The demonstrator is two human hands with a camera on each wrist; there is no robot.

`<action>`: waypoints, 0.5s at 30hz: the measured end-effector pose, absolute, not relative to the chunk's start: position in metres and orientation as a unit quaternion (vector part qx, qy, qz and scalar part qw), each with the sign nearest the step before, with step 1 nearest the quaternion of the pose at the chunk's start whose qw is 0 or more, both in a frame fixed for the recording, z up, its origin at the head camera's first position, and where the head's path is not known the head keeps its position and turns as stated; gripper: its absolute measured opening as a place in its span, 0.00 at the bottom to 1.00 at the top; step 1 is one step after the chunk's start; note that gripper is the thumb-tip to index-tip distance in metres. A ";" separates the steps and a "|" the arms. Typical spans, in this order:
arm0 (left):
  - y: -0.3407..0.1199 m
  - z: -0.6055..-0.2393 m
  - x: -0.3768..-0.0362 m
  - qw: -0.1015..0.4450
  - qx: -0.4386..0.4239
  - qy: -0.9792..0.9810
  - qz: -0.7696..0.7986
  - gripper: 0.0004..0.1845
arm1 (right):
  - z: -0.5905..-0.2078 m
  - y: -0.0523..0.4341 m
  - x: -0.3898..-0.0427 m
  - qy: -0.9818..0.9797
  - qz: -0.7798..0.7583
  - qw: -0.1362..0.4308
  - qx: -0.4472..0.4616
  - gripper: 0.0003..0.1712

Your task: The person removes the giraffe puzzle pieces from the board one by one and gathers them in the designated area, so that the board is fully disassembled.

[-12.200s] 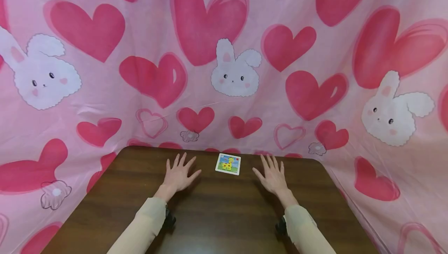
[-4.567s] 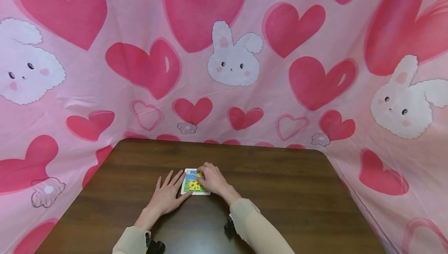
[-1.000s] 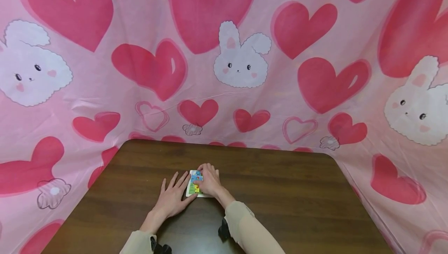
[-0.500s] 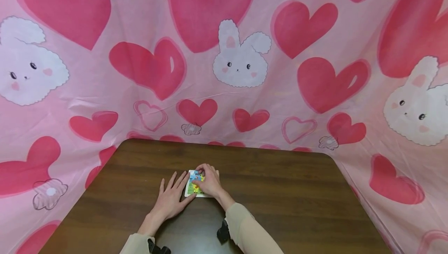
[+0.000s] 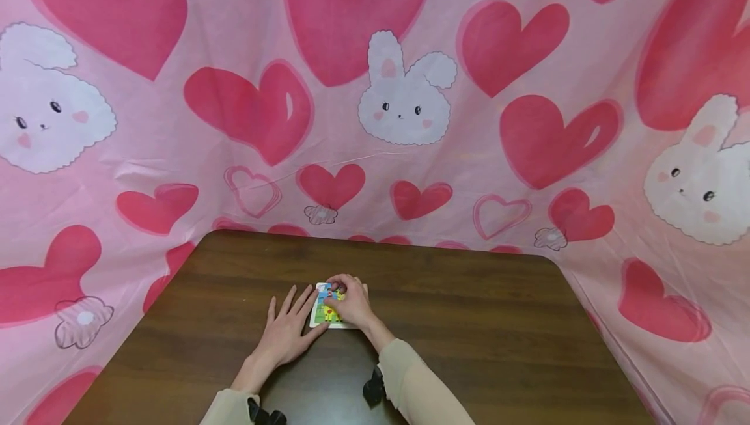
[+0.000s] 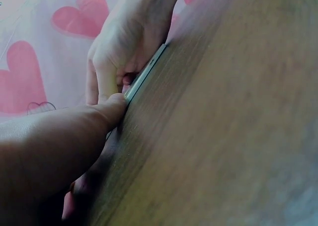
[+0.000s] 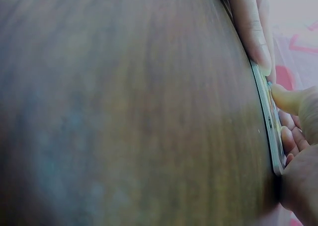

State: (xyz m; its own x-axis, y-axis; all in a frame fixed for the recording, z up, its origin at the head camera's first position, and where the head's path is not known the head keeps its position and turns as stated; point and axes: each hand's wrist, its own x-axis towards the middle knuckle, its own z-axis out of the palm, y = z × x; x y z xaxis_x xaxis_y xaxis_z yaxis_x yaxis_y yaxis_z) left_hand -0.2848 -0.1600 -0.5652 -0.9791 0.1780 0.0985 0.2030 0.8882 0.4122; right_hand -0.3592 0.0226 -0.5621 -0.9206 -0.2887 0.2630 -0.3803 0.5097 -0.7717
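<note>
Thin, stiff, light puzzle (image 5: 325, 308) flat on table (image 5: 469, 347), probably slippery; best taken by its edges. Left hand (image 5: 287, 334) flat against puzzle's left edge, fingers straight. Right hand (image 5: 350, 304) atop puzzle, fingers curled, pinching a piece.

Bare table (image 5: 469, 334) all around the puzzle board (image 5: 324, 311); pink curtain (image 5: 504, 151) close behind.

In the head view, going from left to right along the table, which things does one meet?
Left hand → puzzle card → right hand → bare brown table → pink heart-print cloth.
</note>
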 end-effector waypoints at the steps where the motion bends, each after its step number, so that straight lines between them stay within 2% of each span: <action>1: -0.160 -0.565 -0.285 0.029 -0.098 -0.971 -0.216 0.46 | -0.562 0.023 -0.359 -0.868 0.456 0.050 0.192 0.19; 15: -0.159 -0.561 -0.285 0.024 -0.098 -0.973 -0.209 0.45 | -0.562 0.022 -0.358 -0.869 0.447 0.071 0.201 0.15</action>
State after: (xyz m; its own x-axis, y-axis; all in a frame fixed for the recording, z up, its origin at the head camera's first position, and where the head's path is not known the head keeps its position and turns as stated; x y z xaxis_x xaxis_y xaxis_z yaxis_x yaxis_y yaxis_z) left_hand -0.2853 -0.1594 -0.5614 -0.9796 0.1812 0.0871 0.2009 0.8934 0.4018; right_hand -0.3580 0.0220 -0.5622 -0.9091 -0.2850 0.3037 -0.4128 0.5194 -0.7483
